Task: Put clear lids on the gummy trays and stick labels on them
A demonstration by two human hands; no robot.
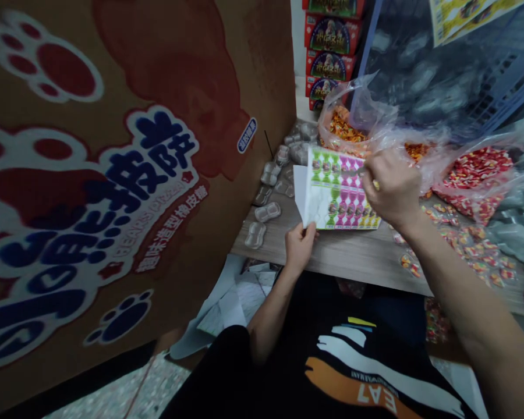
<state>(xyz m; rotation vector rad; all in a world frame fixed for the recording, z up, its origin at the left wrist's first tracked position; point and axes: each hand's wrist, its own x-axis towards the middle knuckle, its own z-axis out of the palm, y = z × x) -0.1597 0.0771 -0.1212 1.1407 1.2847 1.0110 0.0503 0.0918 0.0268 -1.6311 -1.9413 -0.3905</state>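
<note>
My left hand [299, 244] pinches the lower left corner of a printed card sheet [338, 189] with green, pink and yellow candy-shaped panels, holding it tilted above the wooden table [353, 256]. My right hand [390, 183] is closed at the sheet's upper right edge, fingers curled on something small that I cannot make out. A white backing layer shows at the sheet's left side.
A large brown cardboard box [113, 174] with paw prints fills the left. Clear plastic blister shells [266, 212] lie by it. Bags of small colourful pieces [475, 171] and loose pieces [471, 250] sit at right. Red boxes [332, 35] are stacked behind. Paper scraps [236, 297] lie below the table.
</note>
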